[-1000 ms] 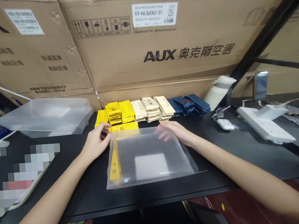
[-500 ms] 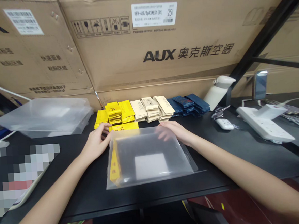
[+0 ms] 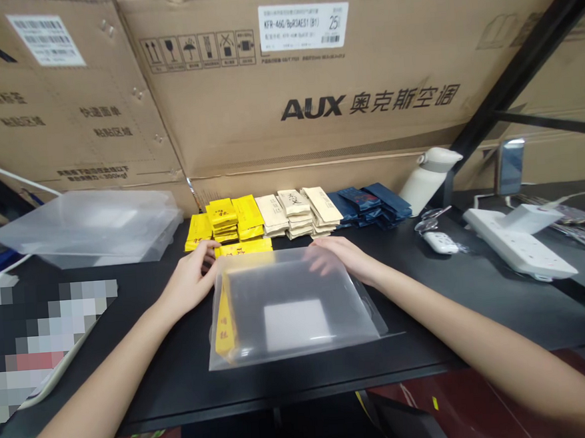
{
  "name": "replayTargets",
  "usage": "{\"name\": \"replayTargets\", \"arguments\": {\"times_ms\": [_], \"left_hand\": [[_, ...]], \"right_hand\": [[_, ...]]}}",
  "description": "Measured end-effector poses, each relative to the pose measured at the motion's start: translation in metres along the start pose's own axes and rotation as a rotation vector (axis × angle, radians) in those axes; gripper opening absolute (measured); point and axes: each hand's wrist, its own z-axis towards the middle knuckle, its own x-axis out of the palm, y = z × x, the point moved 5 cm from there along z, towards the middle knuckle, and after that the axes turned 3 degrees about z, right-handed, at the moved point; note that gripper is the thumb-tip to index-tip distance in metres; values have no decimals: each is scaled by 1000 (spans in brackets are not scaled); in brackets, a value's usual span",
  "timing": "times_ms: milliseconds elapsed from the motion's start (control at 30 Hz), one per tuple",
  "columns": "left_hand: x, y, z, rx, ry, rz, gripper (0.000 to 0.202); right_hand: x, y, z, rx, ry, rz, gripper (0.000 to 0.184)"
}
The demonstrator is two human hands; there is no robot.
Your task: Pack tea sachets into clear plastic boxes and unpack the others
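A clear frosted plastic bag [image 3: 287,283] lies flat on the black table in front of me. One yellow packet [image 3: 224,327] stands along its left inner side, and a pale square shows on the bag. My left hand [image 3: 193,274] is closed at the bag's upper left corner, fingers curled at the left end of another yellow packet [image 3: 247,248], which lies crosswise at the bag's top edge. My right hand [image 3: 342,255] grips the upper right of the bag, its fingertips seen hazily through the plastic.
Behind the bag stand piles of yellow packets [image 3: 223,214], cream packets [image 3: 294,204] and dark blue packets [image 3: 366,200]. More frosted bags [image 3: 97,226] are stacked at left. To the right are a white bottle [image 3: 430,177], an earbud case [image 3: 441,242] and a power strip [image 3: 519,243]. Cardboard boxes [image 3: 367,134] form the back.
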Motion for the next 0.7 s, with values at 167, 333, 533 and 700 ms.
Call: {"name": "replayTargets", "arguments": {"times_ms": [167,333,533,700], "left_hand": [[2,2,0,17,10,-3,37],[2,2,0,1,14,-8,38],[-1,-1,1,-32,-17,-15,37],[-3,0,1,-73,-39,-74,32]], "right_hand": [[1,1,-1,-1,-3,5,30],[1,0,0,4,-8,7,30],[0,-1,0,-7,0,10,29],[0,-1,-1,-20,8,25,29]]}}
